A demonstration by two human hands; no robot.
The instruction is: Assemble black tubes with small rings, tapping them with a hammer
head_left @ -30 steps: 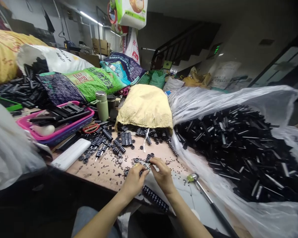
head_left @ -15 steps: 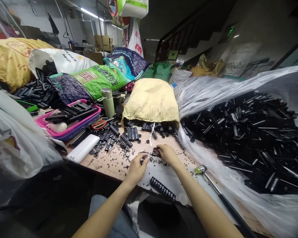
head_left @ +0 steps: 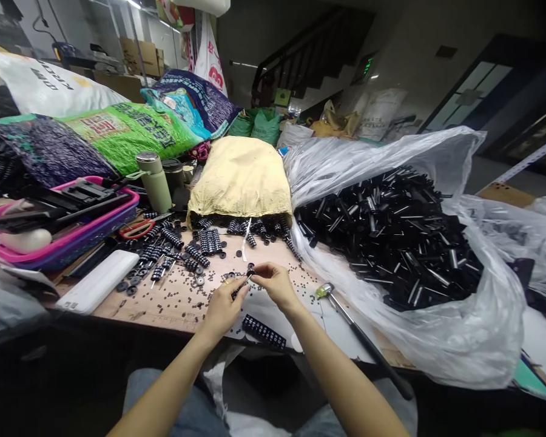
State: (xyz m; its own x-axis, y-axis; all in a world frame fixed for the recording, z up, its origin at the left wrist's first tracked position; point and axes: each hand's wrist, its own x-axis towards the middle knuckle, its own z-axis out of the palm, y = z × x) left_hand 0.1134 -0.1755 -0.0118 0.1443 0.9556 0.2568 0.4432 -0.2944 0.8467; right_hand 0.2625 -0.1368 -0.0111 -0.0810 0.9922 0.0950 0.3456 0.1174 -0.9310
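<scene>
My left hand (head_left: 226, 303) is closed around a dark piece with a thin metal pin sticking out toward the right; most of the piece is hidden by the fingers. My right hand (head_left: 275, 284) pinches a small black round part (head_left: 250, 267) at the pin's end, the two hands almost touching. Just below them lies a black block of wheels with white characters (head_left: 264, 332). Many tiny dark rings (head_left: 177, 297) are scattered around the hands on the tabletop (head_left: 136, 306).
A yellow sack (head_left: 241, 176) with black wheel stacks (head_left: 210, 241) at its mouth stands ahead. On the right are a long-handled hammer (head_left: 355, 325) and a clear plastic bag (head_left: 491, 346) of black parts. Scissors (head_left: 137, 229), a white box (head_left: 99, 282), a pink basket (head_left: 50, 258) and a green flask (head_left: 155, 182) stand left.
My right hand has lifted from the loose parts on the table and come against my left hand, with a small black round part in its fingers. The view has turned to the right.
</scene>
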